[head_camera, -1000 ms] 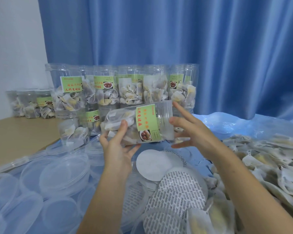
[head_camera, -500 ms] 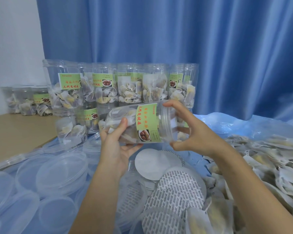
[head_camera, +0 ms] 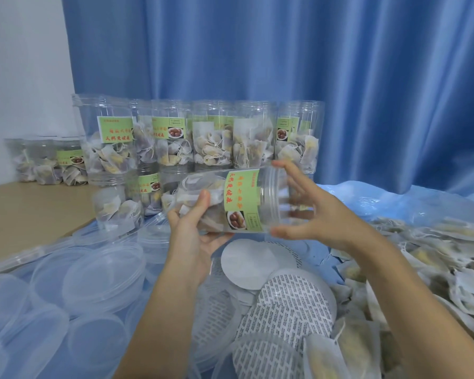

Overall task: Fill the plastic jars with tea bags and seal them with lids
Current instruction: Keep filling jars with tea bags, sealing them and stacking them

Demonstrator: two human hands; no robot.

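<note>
a person's left hand (head_camera: 192,231) grips a clear plastic jar (head_camera: 230,201) of tea bags at the centre of the frame, holding it on its side with the mouth turned toward the right. the thumb lies over the upper wall near the base and the palm cups it from below. the right hand (head_camera: 316,214) curls around the threaded mouth end, fingers over the top rim and thumb under the lower rim, touching the plastic (whether a lid is already on that end cannot be told through the clear plastic).

the jar looks light, judging by its thin walls and paper contents, and probably flexes a little if squeezed mid-wall; the smooth surface and glossy green label (head_camera: 242,201) may be slippery. the stiffest places to hold seem to be the base and the ribbed neck, which is where both hands sit.

both forearms rise from the bottom edge and converge on the jar, wrists bent slightly inward. filled jars (head_camera: 214,138) stand stacked behind it, clear lids (head_camera: 101,272) lie at lower left, round seal liners (head_camera: 288,302) at lower centre, and loose tea bags (head_camera: 435,258) pile up at the right.
</note>
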